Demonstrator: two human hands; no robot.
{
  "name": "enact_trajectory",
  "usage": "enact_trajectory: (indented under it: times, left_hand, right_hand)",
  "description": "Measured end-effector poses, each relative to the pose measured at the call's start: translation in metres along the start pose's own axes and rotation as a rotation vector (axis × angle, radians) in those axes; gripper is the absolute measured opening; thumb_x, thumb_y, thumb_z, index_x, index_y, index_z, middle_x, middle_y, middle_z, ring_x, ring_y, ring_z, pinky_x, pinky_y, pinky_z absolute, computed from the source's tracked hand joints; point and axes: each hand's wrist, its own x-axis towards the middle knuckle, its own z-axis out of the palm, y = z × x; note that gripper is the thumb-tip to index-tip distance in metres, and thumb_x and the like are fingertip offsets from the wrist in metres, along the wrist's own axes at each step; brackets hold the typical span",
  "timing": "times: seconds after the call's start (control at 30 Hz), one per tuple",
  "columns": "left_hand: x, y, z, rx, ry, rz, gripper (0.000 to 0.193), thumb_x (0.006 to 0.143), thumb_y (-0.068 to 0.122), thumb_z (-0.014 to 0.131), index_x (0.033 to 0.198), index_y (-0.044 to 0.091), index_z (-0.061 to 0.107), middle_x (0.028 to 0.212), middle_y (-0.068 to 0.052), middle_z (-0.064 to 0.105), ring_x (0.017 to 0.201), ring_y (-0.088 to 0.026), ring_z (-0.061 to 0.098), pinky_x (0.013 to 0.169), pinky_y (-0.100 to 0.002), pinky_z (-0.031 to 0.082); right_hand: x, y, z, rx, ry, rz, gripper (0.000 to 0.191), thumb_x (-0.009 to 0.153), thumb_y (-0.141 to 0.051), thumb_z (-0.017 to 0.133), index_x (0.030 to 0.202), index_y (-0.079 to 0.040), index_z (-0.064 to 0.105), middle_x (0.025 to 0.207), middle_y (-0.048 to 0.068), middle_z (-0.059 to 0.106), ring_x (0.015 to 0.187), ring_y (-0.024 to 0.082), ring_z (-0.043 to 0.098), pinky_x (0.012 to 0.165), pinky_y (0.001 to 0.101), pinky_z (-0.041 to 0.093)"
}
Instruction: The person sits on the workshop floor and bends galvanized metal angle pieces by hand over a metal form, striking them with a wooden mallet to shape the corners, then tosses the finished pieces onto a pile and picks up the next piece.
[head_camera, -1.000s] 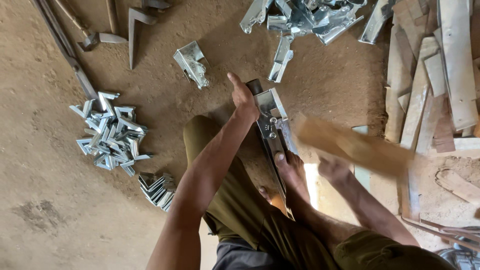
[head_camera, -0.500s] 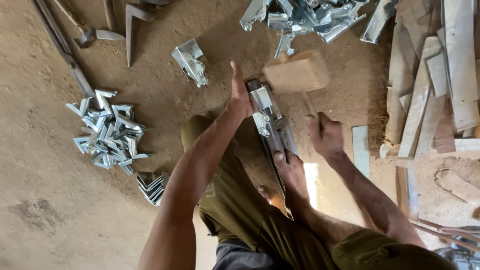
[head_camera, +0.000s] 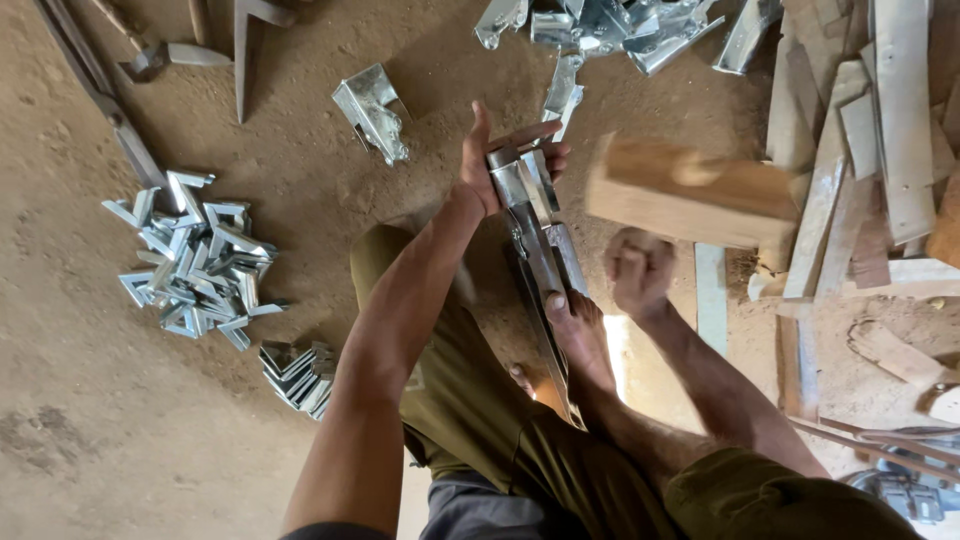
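— Fingers (head_camera: 535, 135) of our left hand (head_camera: 490, 160) are spread open, thumb up at twelve o'clock, palm pressed against the top of the shiny metal piece (head_camera: 525, 185) to steady it. Nothing is pinched.

— And our right hand (head_camera: 635, 270)?

— Curled into a fist around the handle of the wooden mallet (head_camera: 690, 190); the block head is blurred and sits at about three o'clock from the metal piece, just beside it but apart.

— Which way does the piece lie?

— Its long axis runs from eleven to five o'clock, seated on the narrow metal bar (head_camera: 550, 320) that follows the same line down toward us. Our bare foot (head_camera: 575, 335) presses on that bar lower down. Our left hand is the one touching the piece; our right is near, holding the mallet.

— Any containers?

— We see none. Loose stock lies on the dirt floor (head_camera: 120, 440): a pile of small bent brackets (head_camera: 190, 260) at nine o'clock, a neat stack of them (head_camera: 300, 372) at seven, one folded metal piece (head_camera: 372, 110) at eleven, a heap of larger metal parts (head_camera: 610, 25) at twelve, and wooden slats (head_camera: 880, 150) at two to three.
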Motion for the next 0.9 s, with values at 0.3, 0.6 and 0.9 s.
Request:
enact_trajectory:
  times: [0.3,0.6,0.9]
  left_hand:
    - [0.003,-0.001,0.003,-0.006,0.092,0.024,0.124,0.073,0.093,0.018,0.149,-0.001,0.045,0.114,-0.025,0.072,0.099,-0.035,0.074,0.091,-0.047,0.059]
    - [-0.036,-0.019,0.021,1.014,0.693,0.179,0.057,0.073,0.049,0.088,0.096,-0.002,0.074,0.071,-0.003,0.069,0.054,-0.012,0.062,0.045,-0.035,0.05]
    - [-0.108,-0.015,0.082,2.411,0.243,0.708,0.081,0.077,0.054,0.081,0.143,0.02,0.049,0.149,-0.013,0.046,0.135,-0.035,0.042,0.113,-0.059,0.035]
  right_hand:
    - [-0.002,-0.01,0.002,-0.302,-0.023,0.083,0.046,0.117,-0.034,0.044,0.076,-0.011,0.049,0.051,-0.004,0.042,0.039,0.006,0.043,0.033,0.0253,0.031]
    - [-0.051,-0.027,-0.031,-0.118,0.092,0.811,0.052,0.108,-0.05,0.045,0.073,-0.012,0.046,0.049,-0.005,0.037,0.033,0.007,0.031,0.026,0.0283,0.025]
    - [-0.105,-0.048,-0.054,-0.084,0.34,0.906,0.048,0.109,-0.046,0.051,0.077,-0.01,0.05,0.052,-0.006,0.037,0.039,0.006,0.031,0.035,0.0255,0.025]
